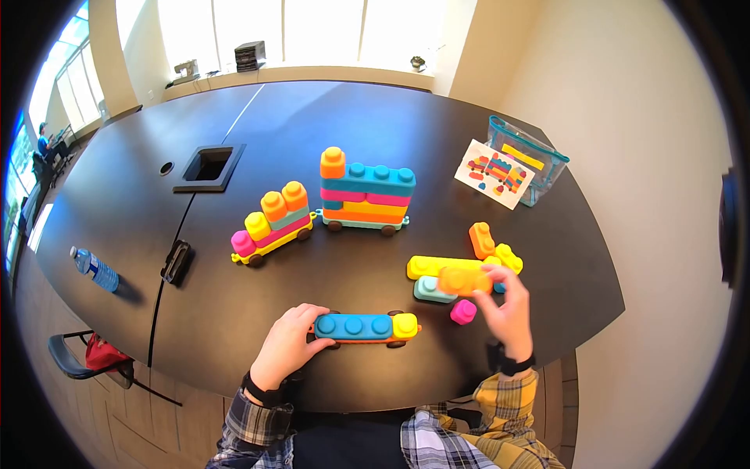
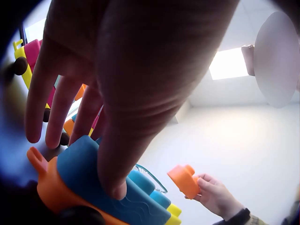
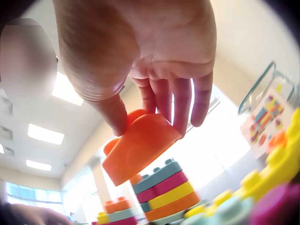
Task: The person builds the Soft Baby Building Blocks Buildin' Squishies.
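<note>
My left hand (image 1: 287,344) holds the left end of a toy train car (image 1: 367,341) near the table's front edge. Its orange wheeled base carries a long blue building block (image 1: 353,327) and a small yellow block (image 1: 405,325). In the left wrist view the thumb presses the blue block's side, with the fingers on the far side. Raised over the loose blocks, my right hand (image 1: 512,313) pinches an orange building block (image 3: 143,145) between thumb and fingers. Beneath it lie a long yellow block (image 1: 430,267), a pale teal block (image 1: 432,290) and a magenta block (image 1: 463,313).
Two linked train cars stand farther back: a tall stacked car (image 1: 366,195) and a yellow-based car (image 1: 273,234). A picture card (image 1: 494,173) leans on a clear pouch (image 1: 547,160) at right. Leftward are a water bottle (image 1: 95,270), a black case (image 1: 177,262) and a table socket opening (image 1: 209,166).
</note>
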The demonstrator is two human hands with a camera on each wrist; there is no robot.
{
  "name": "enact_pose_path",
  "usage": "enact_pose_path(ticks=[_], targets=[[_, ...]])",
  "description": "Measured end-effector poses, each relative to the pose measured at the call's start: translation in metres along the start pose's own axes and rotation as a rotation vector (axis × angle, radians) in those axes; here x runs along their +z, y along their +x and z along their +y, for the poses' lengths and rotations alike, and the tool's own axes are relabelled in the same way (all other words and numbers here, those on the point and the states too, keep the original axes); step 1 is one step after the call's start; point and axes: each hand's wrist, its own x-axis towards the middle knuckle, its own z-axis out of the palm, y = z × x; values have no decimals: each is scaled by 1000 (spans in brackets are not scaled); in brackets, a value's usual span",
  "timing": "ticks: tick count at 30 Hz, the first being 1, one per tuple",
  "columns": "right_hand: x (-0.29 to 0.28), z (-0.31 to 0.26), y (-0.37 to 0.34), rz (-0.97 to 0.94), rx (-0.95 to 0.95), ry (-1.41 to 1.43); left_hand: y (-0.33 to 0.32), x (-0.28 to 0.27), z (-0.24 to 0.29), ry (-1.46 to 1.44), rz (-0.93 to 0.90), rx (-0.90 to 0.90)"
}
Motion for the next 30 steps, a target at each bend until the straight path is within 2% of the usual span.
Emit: enact_pose_path(ticks=[1,3,5,7,12,16,21,23,26,28,30], targets=[[11,-12,-4,-44,-3,58,0,1,-1,22,14,23],[39,-39,-12,-170,163,337,0,1,0,-31,9,-19],[70,-50,-15,-219,38,454,0,3,-1,-84,2,-61],[88,-62,-15,-288,-9,436,-2,7,-6,-142,62,-54],[122,-74,-22,-346,27,418,-2,7,-5,-186,46,-114],[130,-77,-22,-347,7,370,-2,8,-6,-319,32,-173],[134,-80,-22,-348,-23,308,-2,6,-2,-341,22,-172],[138,-77,-20,-314,-188,291,-2,5,1,-393,25,-195],[136,-80,-18,-339,-190,281,-2,1,5,-427,58,-109],[137,-80,-19,-350,-186,267,-2,-1,4,-296,24,-32],[137,-80,-18,-360,-183,252,-3,0,3,-261,23,-34]])
